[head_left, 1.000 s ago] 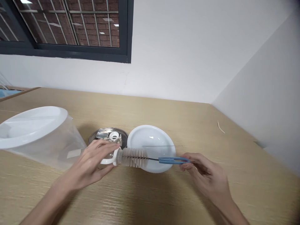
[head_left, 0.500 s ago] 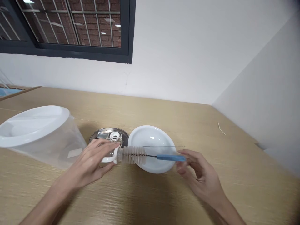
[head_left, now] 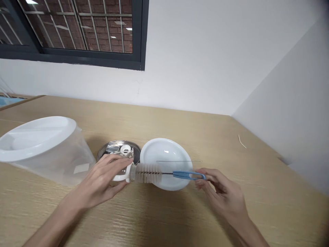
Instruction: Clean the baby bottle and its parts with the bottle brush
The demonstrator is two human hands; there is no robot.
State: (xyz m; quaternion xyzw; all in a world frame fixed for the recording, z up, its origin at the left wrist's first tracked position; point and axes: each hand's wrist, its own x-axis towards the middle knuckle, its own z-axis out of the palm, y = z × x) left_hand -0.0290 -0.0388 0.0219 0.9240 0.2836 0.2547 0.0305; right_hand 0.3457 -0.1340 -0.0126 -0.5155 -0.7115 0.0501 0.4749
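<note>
My left hand is closed around a clear bottle with a white collar and handle; most of its body is hidden under my fingers. From the bottle's mouth, a bottle brush with pale bristles points to the right. Its bristle tip is out of sight at the bottle. With thumb and fingers, my right hand pinches the end of the brush's blue loop handle. Behind the brush stands a white bowl, with a thin metal rod across it.
A round metal tray beyond my left hand bears several small parts, one a white ring. At left is a large translucent tub with a white rim. A short pale strip lies on the wooden table at right.
The blue handle has turned about its length, so its loop now shows. My right fingers have closed on its end. My left hand and the bottle have hardly moved.
</note>
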